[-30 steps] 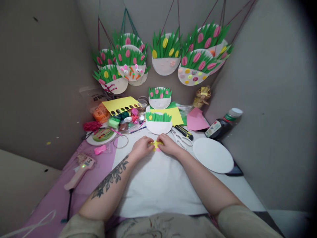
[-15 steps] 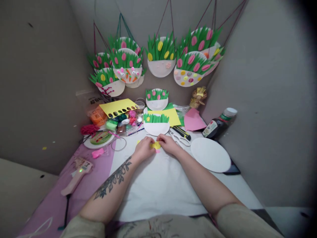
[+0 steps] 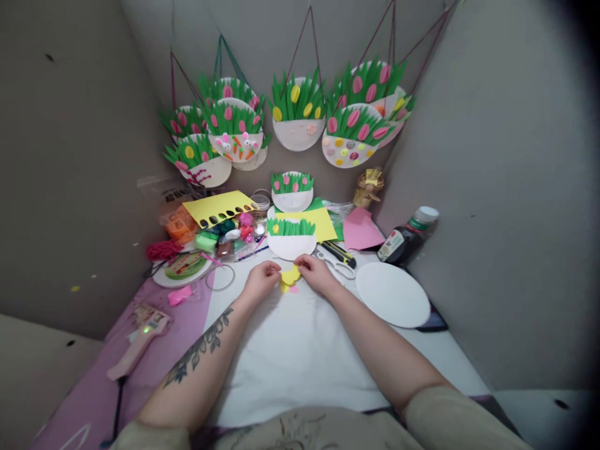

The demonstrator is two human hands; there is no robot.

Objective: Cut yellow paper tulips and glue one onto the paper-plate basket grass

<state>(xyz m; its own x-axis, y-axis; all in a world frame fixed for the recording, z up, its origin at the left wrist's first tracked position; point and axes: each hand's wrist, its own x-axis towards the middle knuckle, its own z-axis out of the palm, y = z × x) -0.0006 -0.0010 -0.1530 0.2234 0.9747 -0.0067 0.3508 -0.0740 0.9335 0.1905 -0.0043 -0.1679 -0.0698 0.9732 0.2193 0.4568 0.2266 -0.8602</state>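
Note:
In the middle of the white cloth, my right hand (image 3: 319,275) pinches a yellow paper oval (image 3: 291,274). My left hand (image 3: 262,279) has its fingertips pressed together at the left edge of the yellow paper; whether a piece is between them is too small to tell. Under the fingers lie another yellow oval (image 3: 284,288) and a small pink paper piece (image 3: 294,289). Just beyond my hands stands a folded paper-plate basket (image 3: 291,245) with green paper grass and one yellow oval on it.
Scissors (image 3: 344,270) and a utility knife (image 3: 338,254) lie right of the basket. Further right are a white oval plate (image 3: 392,294) and a dark bottle (image 3: 407,237). At left rest a pink glue gun (image 3: 140,344) and clay packs (image 3: 225,247). Finished baskets (image 3: 299,134) hang behind.
My left hand has drawn slightly left, away from my right hand, so more of the yellow paper shows between them. The whole view has shifted a little.

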